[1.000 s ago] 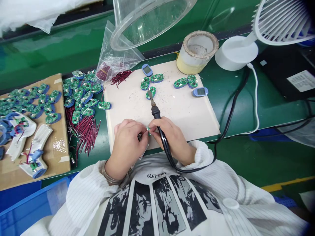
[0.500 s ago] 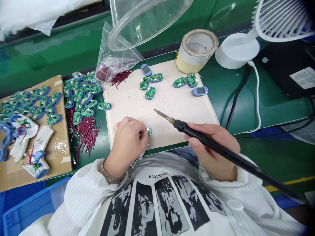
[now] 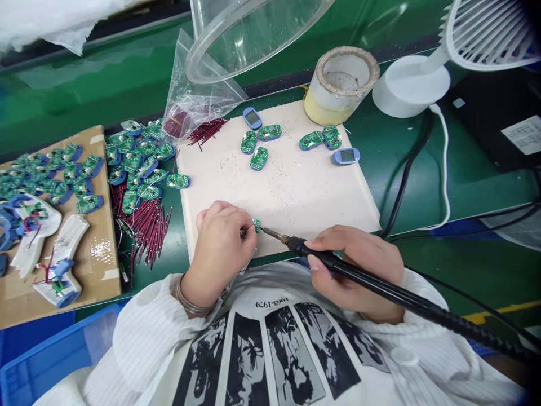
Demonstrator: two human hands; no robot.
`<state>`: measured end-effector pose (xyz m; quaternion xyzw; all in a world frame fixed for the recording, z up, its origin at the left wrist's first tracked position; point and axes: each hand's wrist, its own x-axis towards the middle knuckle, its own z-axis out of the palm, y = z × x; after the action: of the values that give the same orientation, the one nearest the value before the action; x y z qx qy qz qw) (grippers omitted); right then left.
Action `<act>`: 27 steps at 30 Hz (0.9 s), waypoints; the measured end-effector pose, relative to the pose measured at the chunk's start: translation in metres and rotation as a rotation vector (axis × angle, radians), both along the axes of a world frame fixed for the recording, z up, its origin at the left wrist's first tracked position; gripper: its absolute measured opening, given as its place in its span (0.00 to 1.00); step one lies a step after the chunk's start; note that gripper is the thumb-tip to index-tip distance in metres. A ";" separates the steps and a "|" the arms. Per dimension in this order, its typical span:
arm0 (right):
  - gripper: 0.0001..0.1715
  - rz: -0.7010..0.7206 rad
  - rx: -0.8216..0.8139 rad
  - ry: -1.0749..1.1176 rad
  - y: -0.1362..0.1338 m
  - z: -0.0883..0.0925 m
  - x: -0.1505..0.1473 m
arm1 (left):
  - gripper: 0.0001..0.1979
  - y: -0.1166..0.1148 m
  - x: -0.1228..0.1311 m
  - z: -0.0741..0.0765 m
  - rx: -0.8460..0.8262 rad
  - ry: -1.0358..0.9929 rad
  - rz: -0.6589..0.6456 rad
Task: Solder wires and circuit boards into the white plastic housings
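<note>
Our right hand [image 3: 363,265] clasps the soldering iron [image 3: 406,299], tip pointing left (shaft lying crosswise) at the board [image 3: 256,225] our left hand [image 3: 220,248] pinches.

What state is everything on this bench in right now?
Left hand, shut, pinching small green circuit board
Right hand, shut around black soldering iron
Black soldering iron, tip touching that board
Clear plastic bag, open, dark red wires spilling out
White desk fan, spinning or not: cannot tell
</note>
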<state>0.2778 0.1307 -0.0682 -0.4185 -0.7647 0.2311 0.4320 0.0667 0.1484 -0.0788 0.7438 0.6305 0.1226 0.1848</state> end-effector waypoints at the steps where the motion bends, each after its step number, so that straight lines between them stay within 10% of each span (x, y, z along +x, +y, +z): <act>1: 0.11 0.006 -0.005 -0.002 0.000 0.000 0.000 | 0.08 0.000 0.000 0.000 -0.002 -0.002 0.002; 27: 0.09 0.025 0.017 0.009 0.002 -0.002 -0.005 | 0.08 0.000 0.003 0.000 0.020 0.026 0.014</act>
<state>0.2728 0.1328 -0.0699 -0.4041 -0.7698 0.2321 0.4361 0.0697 0.1480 -0.0784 0.7427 0.6368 0.1203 0.1684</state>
